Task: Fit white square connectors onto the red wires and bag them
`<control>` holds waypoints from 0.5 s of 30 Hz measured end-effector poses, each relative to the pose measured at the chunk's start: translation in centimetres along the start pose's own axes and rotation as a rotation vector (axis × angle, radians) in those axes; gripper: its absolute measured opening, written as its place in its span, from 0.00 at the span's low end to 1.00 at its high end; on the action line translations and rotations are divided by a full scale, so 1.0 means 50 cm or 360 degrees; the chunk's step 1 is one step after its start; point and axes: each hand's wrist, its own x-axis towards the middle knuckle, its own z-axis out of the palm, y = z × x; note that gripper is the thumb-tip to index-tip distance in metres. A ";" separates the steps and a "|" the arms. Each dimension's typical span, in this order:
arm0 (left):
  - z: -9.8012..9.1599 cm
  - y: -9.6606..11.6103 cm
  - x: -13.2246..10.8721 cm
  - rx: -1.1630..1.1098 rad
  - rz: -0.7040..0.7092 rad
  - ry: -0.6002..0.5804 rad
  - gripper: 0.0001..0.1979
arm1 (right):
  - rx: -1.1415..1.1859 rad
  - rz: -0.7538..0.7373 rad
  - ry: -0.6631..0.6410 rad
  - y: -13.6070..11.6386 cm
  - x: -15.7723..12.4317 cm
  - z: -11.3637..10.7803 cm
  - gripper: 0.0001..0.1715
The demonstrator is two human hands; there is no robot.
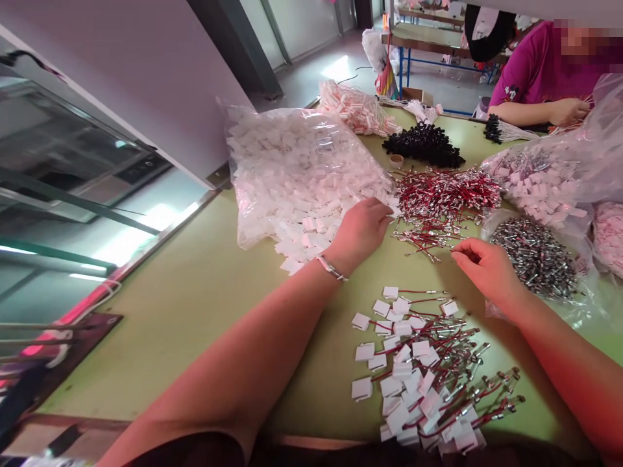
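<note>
My left hand (360, 230) reaches forward onto the loose white plastic connector housings (311, 230) spilling from a big clear bag (292, 168). Its fingers curl down among the pieces, and what they hold is hidden. My right hand (487, 266) hovers at the near edge of a pile of red wires with metal terminals (445, 198), thumb and fingers pinched together on something too small to name. Near me lies a heap of red wires fitted with white housings (418, 376).
The green table (195, 305) also carries a bag of metal terminals (535, 256), a black wire bundle (423, 146), pink-white connector heaps (355, 107) and more bags at the right. A person in a magenta shirt (540, 71) works at the far right. A glass partition stands at the left.
</note>
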 end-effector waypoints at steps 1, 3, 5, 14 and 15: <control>-0.007 0.011 -0.001 -0.0204 -0.0149 0.0079 0.10 | -0.0001 -0.0055 0.0024 0.001 0.000 -0.001 0.09; -0.016 0.039 -0.006 -0.0678 -0.0454 0.0058 0.16 | -0.0028 -0.0225 0.0075 -0.001 -0.002 -0.003 0.10; -0.017 0.069 -0.014 -0.1144 -0.0704 -0.0152 0.18 | -0.0081 -0.0370 0.0128 -0.008 -0.005 -0.005 0.10; 0.016 0.123 -0.041 -0.2169 -0.1252 -0.0540 0.04 | -0.0228 -0.0457 0.0154 -0.035 -0.024 -0.007 0.11; 0.018 0.121 -0.043 -0.2177 -0.1244 -0.0529 0.03 | -0.0205 -0.0406 0.0103 -0.037 -0.025 -0.007 0.12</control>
